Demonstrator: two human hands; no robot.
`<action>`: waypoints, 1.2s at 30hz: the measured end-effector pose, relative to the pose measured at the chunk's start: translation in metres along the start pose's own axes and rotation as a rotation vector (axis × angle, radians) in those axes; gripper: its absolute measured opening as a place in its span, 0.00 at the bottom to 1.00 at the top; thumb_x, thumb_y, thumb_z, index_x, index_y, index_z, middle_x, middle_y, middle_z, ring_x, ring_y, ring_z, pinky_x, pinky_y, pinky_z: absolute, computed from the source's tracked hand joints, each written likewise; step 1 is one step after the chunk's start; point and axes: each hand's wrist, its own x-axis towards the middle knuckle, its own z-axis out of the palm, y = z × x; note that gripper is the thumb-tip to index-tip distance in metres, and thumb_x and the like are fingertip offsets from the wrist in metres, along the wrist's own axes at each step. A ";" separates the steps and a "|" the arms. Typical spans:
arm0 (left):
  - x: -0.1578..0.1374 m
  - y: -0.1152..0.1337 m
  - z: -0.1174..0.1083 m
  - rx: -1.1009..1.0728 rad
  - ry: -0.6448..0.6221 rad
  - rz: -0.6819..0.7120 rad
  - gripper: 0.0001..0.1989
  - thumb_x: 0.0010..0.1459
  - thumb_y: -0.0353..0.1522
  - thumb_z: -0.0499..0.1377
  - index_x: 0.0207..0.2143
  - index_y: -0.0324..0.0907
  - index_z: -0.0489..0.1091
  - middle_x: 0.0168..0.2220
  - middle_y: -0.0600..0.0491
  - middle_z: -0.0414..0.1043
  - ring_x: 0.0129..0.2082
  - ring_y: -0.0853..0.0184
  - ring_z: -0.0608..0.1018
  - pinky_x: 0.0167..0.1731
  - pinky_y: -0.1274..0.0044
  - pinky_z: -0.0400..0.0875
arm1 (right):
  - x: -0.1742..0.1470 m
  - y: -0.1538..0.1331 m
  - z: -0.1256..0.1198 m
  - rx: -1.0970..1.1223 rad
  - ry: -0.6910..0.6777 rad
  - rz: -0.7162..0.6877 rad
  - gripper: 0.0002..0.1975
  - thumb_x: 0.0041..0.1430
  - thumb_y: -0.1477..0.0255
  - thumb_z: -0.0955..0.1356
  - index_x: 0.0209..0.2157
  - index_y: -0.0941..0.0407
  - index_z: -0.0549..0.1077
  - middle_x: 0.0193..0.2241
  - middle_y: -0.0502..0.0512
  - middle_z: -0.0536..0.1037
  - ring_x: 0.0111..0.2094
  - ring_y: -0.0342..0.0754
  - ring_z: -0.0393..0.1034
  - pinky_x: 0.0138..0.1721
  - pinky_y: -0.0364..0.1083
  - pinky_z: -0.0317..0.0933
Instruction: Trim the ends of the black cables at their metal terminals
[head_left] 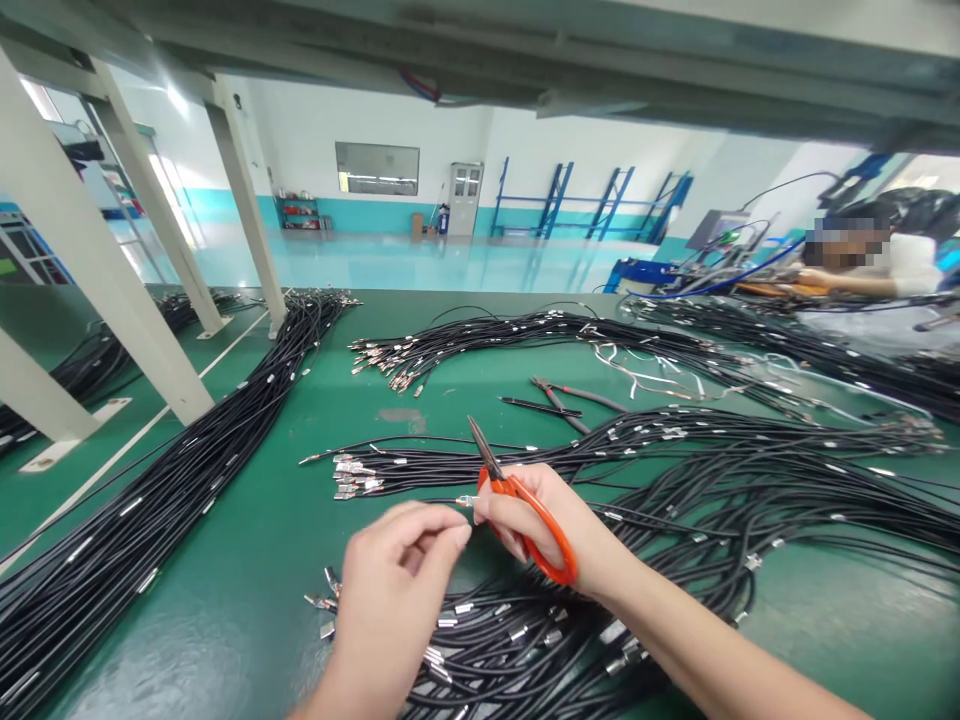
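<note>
Left hand arches in a pinch, contents unclear, facing the right hand, whose grip clasps orange-handled scissors.

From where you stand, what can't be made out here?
In the head view:
Anything the left hand may pinch: hidden by its fingers.
Part of the middle cable bundle: covered by the right hand.
Nearest cables: cut off by the bottom edge.
Print on white tags: too small.
</note>
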 end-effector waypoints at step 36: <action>0.012 0.004 0.002 0.039 -0.145 -0.038 0.09 0.50 0.32 0.58 0.32 0.38 0.75 0.18 0.54 0.69 0.19 0.71 0.70 0.21 0.81 0.64 | 0.001 0.005 -0.003 0.126 -0.058 -0.081 0.09 0.45 0.69 0.66 0.18 0.59 0.64 0.08 0.42 0.61 0.12 0.37 0.51 0.15 0.38 0.45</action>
